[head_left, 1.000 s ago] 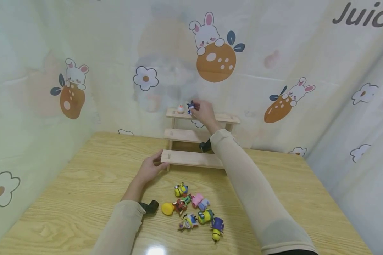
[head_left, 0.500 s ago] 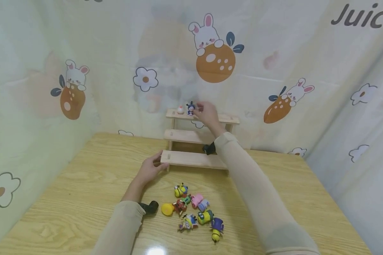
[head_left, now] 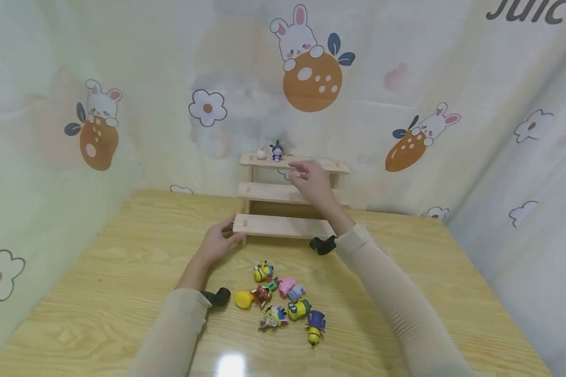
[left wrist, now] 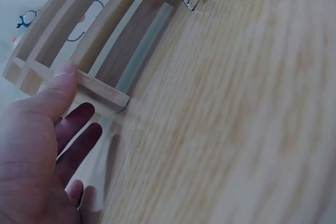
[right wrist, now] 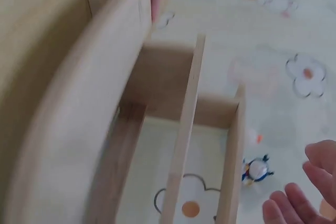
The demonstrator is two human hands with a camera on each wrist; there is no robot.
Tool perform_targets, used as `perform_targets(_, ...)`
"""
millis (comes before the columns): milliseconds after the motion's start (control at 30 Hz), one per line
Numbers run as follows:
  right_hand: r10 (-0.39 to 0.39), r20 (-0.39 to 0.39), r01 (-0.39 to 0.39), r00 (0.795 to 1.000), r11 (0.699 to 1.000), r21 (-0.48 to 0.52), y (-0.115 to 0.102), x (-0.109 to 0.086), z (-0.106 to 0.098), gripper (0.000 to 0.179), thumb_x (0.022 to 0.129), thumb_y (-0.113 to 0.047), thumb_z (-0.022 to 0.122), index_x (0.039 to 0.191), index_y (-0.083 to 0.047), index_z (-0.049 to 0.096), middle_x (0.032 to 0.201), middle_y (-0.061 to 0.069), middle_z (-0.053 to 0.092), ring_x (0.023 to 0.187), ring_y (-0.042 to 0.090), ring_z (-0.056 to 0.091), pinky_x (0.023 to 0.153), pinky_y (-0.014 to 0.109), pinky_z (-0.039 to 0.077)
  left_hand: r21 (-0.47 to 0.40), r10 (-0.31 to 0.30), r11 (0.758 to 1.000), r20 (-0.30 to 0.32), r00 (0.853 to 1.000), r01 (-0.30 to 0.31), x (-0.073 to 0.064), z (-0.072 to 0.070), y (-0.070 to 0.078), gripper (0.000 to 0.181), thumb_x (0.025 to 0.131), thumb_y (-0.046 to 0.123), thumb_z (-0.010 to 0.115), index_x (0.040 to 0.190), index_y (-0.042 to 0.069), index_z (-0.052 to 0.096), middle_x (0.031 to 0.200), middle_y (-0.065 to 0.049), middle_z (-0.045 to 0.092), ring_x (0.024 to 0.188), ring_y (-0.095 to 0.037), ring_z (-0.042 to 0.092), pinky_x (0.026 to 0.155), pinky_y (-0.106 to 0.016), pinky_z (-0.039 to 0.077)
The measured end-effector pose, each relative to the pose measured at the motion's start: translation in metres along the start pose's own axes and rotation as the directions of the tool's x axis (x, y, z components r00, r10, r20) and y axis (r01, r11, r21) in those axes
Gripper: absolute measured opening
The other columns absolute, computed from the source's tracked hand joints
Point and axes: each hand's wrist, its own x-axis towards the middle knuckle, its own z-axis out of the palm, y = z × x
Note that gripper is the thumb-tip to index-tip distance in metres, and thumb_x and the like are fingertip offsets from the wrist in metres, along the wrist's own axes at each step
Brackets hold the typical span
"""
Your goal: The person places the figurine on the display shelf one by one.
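Observation:
A three-tier wooden display shelf (head_left: 283, 226) stands at the back of the table. My left hand (head_left: 214, 243) holds the left end of its lowest step, thumb at the front edge; the left wrist view shows the thumb (left wrist: 64, 80) pressed on the wood. On the top step a dark-blue-hooded figurine (head_left: 276, 152) stands upright, right of a small white hen-like figurine (head_left: 261, 153). My right hand (head_left: 313, 183) hovers in front of the upper steps, apart from the figurine, holding nothing. In the right wrist view its fingers (right wrist: 294, 203) are spread apart.
Several toy figurines lie on the table before the shelf: a yellow-and-blue one (head_left: 263, 272), a pink one (head_left: 286, 286), a red-brown one (head_left: 262, 296) beside a yellow disc (head_left: 243, 299), a green-and-yellow one (head_left: 299, 309) and a purple-hatted one (head_left: 316, 325). A printed curtain (head_left: 160, 131) hangs behind.
My right hand has let go of the blue-hooded figurine and drawn back down and right. The figurine stays on the top step. My left hand keeps its place on the shelf.

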Motion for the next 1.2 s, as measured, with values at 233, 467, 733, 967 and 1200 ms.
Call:
perform_targets(233, -0.021, 0.091, 0.013, 0.996, 0.997, 0.081, 0.006, -0.052, 0.010, 0.033, 0.092, -0.022, 0.064, 0.120, -0.006, 0.064, 0.126, 0.012, 0.054, 0.120, 0.030, 0.053, 0.099, 0.042, 0.048, 0.006, -0.001, 1.000, 0.000, 1.000, 0.001, -0.001, -0.002, 0.001, 0.077, 0.088, 0.036, 0.066, 0.149, 0.007, 0.029, 0.131, -0.021, 0.056, 0.123, -0.035, 0.054, 0.105, -0.043, 0.042)
perform_targets(467, 0.016, 0.172, -0.020, 0.985, 1.000, 0.016, 0.015, -0.090, 0.010, 0.031, 0.091, -0.024, 0.064, 0.119, -0.010, 0.064, 0.122, 0.009, 0.057, 0.117, 0.030, 0.055, 0.097, 0.042, 0.049, 0.015, 0.006, 1.000, 0.001, 1.000, -0.006, 0.002, -0.004, 0.002, 0.077, 0.088, 0.037, 0.066, 0.149, 0.007, 0.029, 0.131, -0.021, 0.057, 0.122, -0.035, 0.054, 0.104, -0.044, 0.043)
perform_targets(733, 0.011, 0.239, -0.010, 0.971, 1.000, -0.002, 0.020, -0.099, 0.008, 0.034, 0.091, -0.022, 0.065, 0.120, -0.006, 0.063, 0.121, 0.012, 0.058, 0.114, 0.030, 0.056, 0.096, 0.044, 0.050, 0.018, -0.013, 1.000, 0.010, 1.000, 0.012, 0.001, -0.002, 0.001, 0.078, 0.087, 0.040, 0.066, 0.149, 0.009, 0.030, 0.130, -0.020, 0.058, 0.124, -0.034, 0.052, 0.106, -0.045, 0.040)
perform_targets(967, -0.035, 0.542, 0.136, 0.839, 0.980, -0.146, 0.007, -0.107, -0.004, 0.023, 0.091, -0.024, 0.065, 0.109, -0.009, 0.067, 0.101, 0.004, 0.068, 0.093, 0.016, 0.064, 0.082, 0.032, 0.054, 0.019, -0.018, 1.000, 0.006, 1.000, 0.018, 0.000, -0.003, 0.003, 0.078, 0.088, 0.040, 0.065, 0.150, 0.010, 0.029, 0.130, -0.019, 0.058, 0.125, -0.034, 0.051, 0.106, -0.047, 0.041)
perform_targets(1200, 0.078, 0.776, 0.233, 0.626, 0.931, -0.281, -0.007, -0.127, -0.005, 0.014, 0.088, -0.030, 0.069, 0.086, -0.017, 0.062, 0.082, -0.009, 0.063, 0.075, 0.006, 0.056, 0.067, 0.023, 0.047, 0.019, -0.013, 1.000, 0.008, 1.000, 0.013, 0.001, -0.002, 0.001, 0.077, 0.088, 0.040, 0.065, 0.149, 0.008, 0.031, 0.130, -0.020, 0.058, 0.124, -0.035, 0.052, 0.105, -0.047, 0.041)
